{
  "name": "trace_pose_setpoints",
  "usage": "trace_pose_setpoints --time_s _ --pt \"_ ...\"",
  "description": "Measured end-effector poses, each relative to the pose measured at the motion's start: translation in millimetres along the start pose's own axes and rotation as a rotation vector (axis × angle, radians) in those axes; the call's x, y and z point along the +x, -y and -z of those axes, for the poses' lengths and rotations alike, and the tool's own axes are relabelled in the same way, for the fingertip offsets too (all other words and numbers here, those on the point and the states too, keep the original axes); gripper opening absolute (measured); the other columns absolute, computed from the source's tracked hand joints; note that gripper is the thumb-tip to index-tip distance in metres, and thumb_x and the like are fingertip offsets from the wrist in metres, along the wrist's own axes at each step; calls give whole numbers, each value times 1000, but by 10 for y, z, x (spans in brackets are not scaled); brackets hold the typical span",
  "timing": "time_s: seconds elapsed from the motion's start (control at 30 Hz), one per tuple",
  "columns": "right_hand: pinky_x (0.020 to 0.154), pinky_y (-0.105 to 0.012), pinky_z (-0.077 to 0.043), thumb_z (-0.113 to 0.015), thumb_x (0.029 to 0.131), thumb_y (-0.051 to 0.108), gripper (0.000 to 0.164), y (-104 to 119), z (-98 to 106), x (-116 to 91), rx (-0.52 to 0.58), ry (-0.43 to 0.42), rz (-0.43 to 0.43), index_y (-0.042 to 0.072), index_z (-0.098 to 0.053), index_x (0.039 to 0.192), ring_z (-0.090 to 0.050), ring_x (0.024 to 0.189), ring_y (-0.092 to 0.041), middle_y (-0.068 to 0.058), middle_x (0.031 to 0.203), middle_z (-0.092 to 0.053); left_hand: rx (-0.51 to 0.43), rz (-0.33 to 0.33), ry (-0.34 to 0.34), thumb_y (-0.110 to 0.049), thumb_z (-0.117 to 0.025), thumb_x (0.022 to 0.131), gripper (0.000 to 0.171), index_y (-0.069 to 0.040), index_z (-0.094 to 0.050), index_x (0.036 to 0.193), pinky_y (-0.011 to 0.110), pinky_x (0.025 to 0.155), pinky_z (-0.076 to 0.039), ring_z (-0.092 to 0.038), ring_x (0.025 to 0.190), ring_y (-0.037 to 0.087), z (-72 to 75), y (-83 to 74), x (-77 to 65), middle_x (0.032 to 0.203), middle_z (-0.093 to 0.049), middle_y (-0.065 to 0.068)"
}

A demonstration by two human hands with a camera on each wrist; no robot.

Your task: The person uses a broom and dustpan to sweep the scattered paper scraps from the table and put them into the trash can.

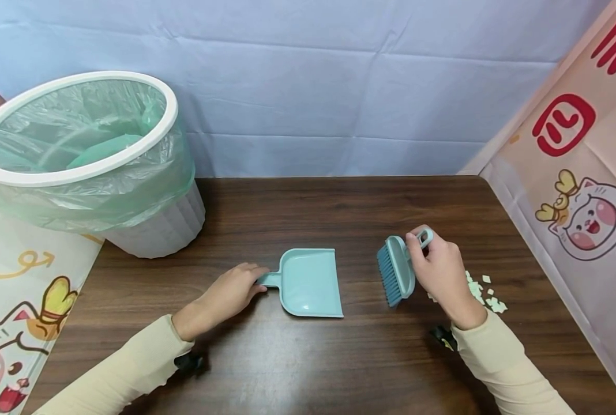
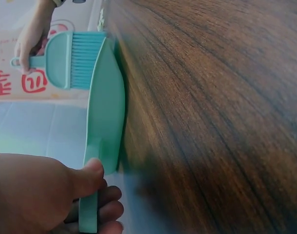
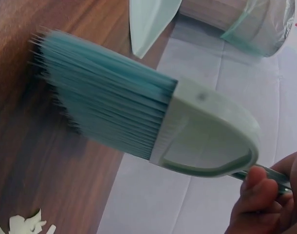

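Observation:
A pale teal dustpan (image 1: 310,282) lies on the wooden table, its open edge facing right. My left hand (image 1: 230,291) grips its handle, thumb on top and fingers curled beneath in the left wrist view. In my right hand (image 1: 438,268) is a small hand brush (image 1: 398,268), held by its looped handle. The brush's blue bristles (image 3: 104,92) point down and left, apart from the dustpan. Small pale paper scraps (image 1: 476,288) lie on the table just right of the right hand, partly hidden behind it and the wrist.
A white trash bin (image 1: 154,230) lined with a green translucent bag stands at the back left of the table (image 1: 297,213). A pale blue cloth (image 1: 287,98) hangs behind. Printed cartoon panels (image 1: 562,167) border the table's right and left sides.

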State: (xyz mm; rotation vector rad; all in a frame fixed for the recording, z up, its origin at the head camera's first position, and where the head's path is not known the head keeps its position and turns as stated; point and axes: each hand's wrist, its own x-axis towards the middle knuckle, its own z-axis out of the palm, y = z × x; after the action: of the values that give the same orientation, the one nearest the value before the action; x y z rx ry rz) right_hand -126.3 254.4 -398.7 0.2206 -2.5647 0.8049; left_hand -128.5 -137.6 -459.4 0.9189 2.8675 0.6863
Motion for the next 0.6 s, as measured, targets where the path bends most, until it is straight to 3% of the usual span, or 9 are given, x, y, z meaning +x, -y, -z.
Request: trace_pose_setpoints --time_s 0.33,0.6 --pt "45 -26 -35 -59 103 16 16 -7 100 9 -9 24 -4 4 -67 97 -41 47 -10 -1 61 -52 6 31 -1 -7 -77 91 20 -6 -71 110 40 80 -57 -68 97 25 18 -31 17 107 -74 7" --pt "45 -22 -33 -58 104 19 20 -65 272 49 10 -19 -57 4 -68 96 -42 45 -9 -3 61 -55 38 36 6 -9 -76 92 20 -7 -71 111 39 80 -57 -67 97 24 25 -41 26 105 -73 6"
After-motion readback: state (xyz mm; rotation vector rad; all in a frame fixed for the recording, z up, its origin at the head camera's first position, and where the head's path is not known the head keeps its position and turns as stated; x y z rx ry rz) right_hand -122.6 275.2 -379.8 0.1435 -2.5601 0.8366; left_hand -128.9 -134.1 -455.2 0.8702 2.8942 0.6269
